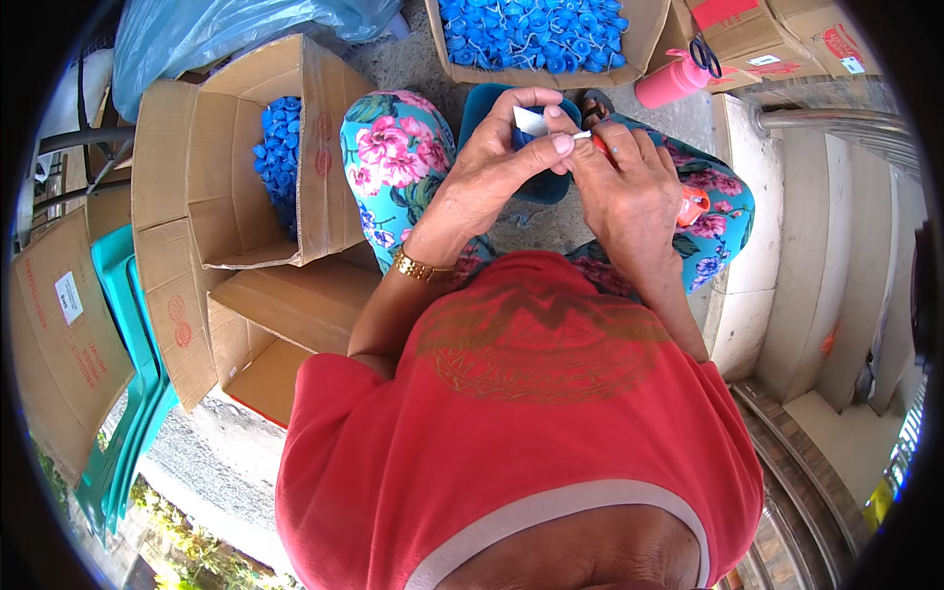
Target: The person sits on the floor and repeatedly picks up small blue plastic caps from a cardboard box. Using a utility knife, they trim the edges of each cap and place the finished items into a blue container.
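Note:
My left hand (490, 155), with a gold-coloured bracelet at the wrist, pinches a small white piece (529, 121) with a blue part (522, 139) under it. Close against its fingertips, my right hand (627, 177) is closed around an orange-red tool (693, 205) whose kind is mostly hidden by the fingers. A short white tip (582, 136) shows between the two hands; whether it belongs to the tool or to the piece I cannot tell. Directly below the hands, between my knees, stands a blue plastic bin (479, 103), its contents largely covered.
Ahead is a cardboard box (546, 76) full of blue plastic pieces (531, 33) with white cords. Another carton (236, 169) at left holds more blue pieces (279, 147). A pink bottle (672, 80) stands front right. Steps (745, 236) rise at right; green plastic chairs (136, 354) are at left.

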Tool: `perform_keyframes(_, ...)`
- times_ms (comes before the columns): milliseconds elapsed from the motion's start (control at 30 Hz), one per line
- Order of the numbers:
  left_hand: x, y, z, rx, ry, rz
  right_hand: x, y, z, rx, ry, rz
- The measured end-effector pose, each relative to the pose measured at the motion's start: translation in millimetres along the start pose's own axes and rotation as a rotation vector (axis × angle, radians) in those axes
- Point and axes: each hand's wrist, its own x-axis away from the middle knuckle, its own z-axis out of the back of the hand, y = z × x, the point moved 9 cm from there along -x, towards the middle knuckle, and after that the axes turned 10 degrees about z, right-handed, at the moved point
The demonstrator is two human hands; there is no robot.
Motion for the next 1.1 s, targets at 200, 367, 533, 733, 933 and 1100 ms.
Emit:
perform_keyframes(200,-1,-2,6,0.024,-0.098,-0.04,-3,5,1,-0.18,0.039,-0.073)
perform_keyframes(367,2,3,2,0.067,-0.027,-0.009,-6,3,2,-0.175,0.034,-0.085)
perform_keyframes(533,2,7,1,-0.217,0.04,-0.037,-5,5,6,-0.268,0.097,-0.112)
perform_keyframes(733,11,15,2,-0.574,0.15,0.004,-4,1,10,-0.251,0.067,-0.069)
perform_keyframes(933,19,30,-6,-0.676,0.059,-0.127,-5,-1,15,-0.348,0.062,-0.04)
perform_keyframes(1100,29,31,1,-0.577,0.056,-0.028,-2,34,35,-0.315,0.231,-0.244)
